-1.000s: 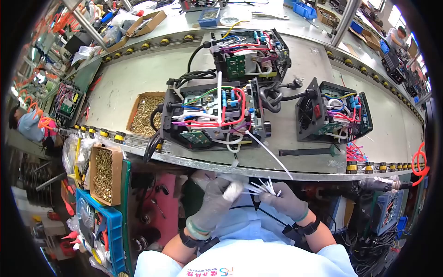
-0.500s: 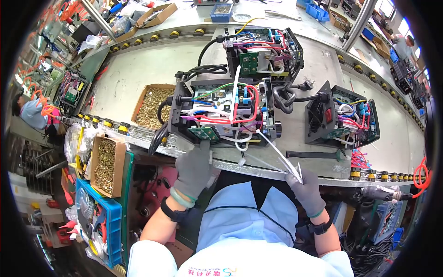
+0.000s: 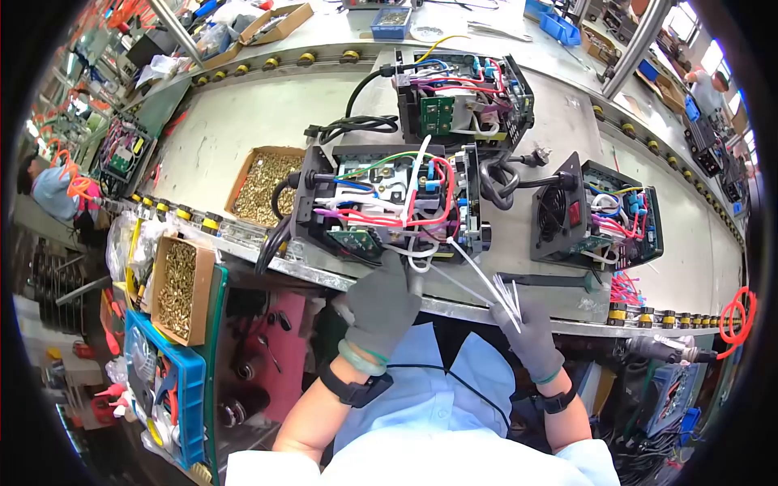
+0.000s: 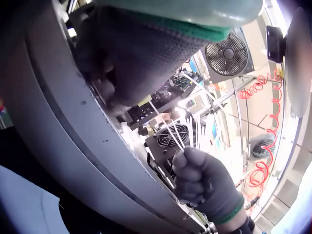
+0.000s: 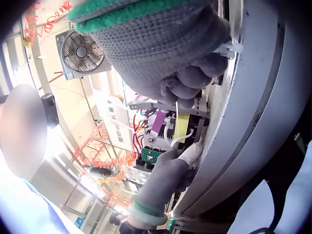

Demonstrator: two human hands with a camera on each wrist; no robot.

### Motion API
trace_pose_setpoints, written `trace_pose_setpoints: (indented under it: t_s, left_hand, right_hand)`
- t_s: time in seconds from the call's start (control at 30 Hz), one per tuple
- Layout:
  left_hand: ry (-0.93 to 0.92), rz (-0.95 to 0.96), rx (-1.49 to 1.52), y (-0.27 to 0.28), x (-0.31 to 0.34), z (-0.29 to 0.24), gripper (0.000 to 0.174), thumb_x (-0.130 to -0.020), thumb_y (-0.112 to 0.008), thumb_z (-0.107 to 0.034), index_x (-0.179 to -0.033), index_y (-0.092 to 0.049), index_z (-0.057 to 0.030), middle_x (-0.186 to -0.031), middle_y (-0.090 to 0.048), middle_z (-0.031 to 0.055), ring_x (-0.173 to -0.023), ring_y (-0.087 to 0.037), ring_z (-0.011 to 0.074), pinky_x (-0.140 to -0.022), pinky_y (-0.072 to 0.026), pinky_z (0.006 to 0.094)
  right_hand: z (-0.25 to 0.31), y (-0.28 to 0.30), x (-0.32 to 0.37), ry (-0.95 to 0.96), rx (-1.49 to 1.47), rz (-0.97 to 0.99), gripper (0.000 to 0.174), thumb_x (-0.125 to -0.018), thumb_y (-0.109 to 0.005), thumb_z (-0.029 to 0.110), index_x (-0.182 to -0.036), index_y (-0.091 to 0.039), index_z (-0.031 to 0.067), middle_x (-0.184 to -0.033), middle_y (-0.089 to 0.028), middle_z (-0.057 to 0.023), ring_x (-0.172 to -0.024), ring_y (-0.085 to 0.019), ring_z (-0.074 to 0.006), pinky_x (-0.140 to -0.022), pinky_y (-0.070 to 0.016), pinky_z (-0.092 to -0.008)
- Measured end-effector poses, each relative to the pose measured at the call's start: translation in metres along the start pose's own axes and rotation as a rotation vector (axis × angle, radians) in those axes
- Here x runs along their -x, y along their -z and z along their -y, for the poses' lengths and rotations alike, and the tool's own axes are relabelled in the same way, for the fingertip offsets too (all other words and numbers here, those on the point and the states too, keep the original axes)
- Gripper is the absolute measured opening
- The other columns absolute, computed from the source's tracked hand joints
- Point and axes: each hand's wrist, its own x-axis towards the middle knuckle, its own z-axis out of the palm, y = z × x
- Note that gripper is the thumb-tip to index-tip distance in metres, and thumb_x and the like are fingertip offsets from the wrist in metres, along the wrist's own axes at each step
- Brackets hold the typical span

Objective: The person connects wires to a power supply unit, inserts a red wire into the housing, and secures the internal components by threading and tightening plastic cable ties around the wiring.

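My gloved left hand [image 3: 385, 304] is at the lower front of the middle opened electronic unit [image 3: 389, 190]. Its fingertips reach the edge by the small green circuit board [image 3: 356, 240] and a loop of white wire [image 3: 420, 257]. A white-wrapped fingertip [image 5: 191, 154] shows in the right wrist view; I cannot tell if these fingers pinch anything. My gloved right hand [image 3: 527, 340], right of the unit, grips several white cable ties [image 3: 507, 301]. One white tie [image 3: 470, 257] runs from the unit's wire bundle down to this hand. Another white strip lies across the unit's top.
More opened units stand behind [image 3: 462, 97] and to the right [image 3: 600, 212]. A black bar-shaped tool [image 3: 543, 281] lies near the bench's front edge. Cardboard boxes of brass fasteners [image 3: 263, 188] are at left, with a blue crate [image 3: 182, 397] below. Thick black cables lie between units.
Both hands came up from in front of my body to the bench edge. The left then shifted right along the unit's front. The right, still holding the ties, moved to the hanging tie's end.
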Motion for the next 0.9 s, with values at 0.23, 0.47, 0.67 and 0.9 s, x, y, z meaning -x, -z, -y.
trace_pose_setpoints:
  t_s: [0.23, 0.47, 0.67, 0.9]
  left_hand:
    - [0.167, 0.44, 0.667, 0.033, -0.019, 0.05, 0.026, -0.096, -0.059, -0.028, -0.1, -0.057, -0.0023, -0.064, -0.06, 0.0039, -0.049, -0.057, 0.0162, -0.045, -0.0447, 0.031]
    - [0.484, 1.018, 0.915, 0.079, -0.055, 0.056, 0.029, -0.101, -0.052, -0.028, -0.114, -0.061, -0.0034, -0.07, -0.054, -0.0033, -0.053, -0.048, 0.0069, -0.045, -0.0329, 0.0223]
    - [0.552, 1.05, 0.985, 0.074, -0.06, 0.06, 0.027, -0.101, -0.053, -0.026, -0.108, -0.064, -0.0022, -0.067, -0.056, 0.0002, -0.05, -0.05, 0.0108, -0.046, -0.0394, 0.0252]
    - [0.526, 1.025, 1.111, 0.068, -0.056, 0.065, 0.029, -0.101, -0.053, -0.027, -0.11, -0.064, -0.0014, -0.066, -0.053, -0.0012, -0.05, -0.049, 0.0104, -0.047, -0.0388, 0.0252]
  right_hand:
    - [0.005, -0.017, 0.015, 0.054, -0.101, 0.067, 0.022, -0.089, -0.064, 0.019, -0.083, -0.067, -0.0027, -0.06, -0.053, -0.0091, -0.057, -0.047, -0.0147, -0.055, -0.0394, -0.034]
    - [0.005, -0.03, 0.053, -0.137, -0.257, 0.053, 0.022, -0.09, -0.063, 0.019, -0.085, -0.07, -0.0017, -0.06, -0.054, -0.0043, -0.059, -0.052, -0.0109, -0.056, -0.0421, -0.0302]
    - [0.007, -0.053, 0.026, -0.084, -0.308, -0.088, 0.022, -0.089, -0.063, 0.02, -0.091, -0.069, -0.0008, -0.06, -0.053, -0.0041, -0.056, -0.051, -0.0095, -0.052, -0.0412, -0.0292]
    - [0.019, -0.094, -0.011, -0.121, -0.504, 0.09, 0.035, -0.091, -0.059, 0.032, -0.092, -0.068, -0.0018, -0.066, -0.055, -0.001, -0.054, -0.049, -0.0089, -0.048, -0.0411, -0.0265]
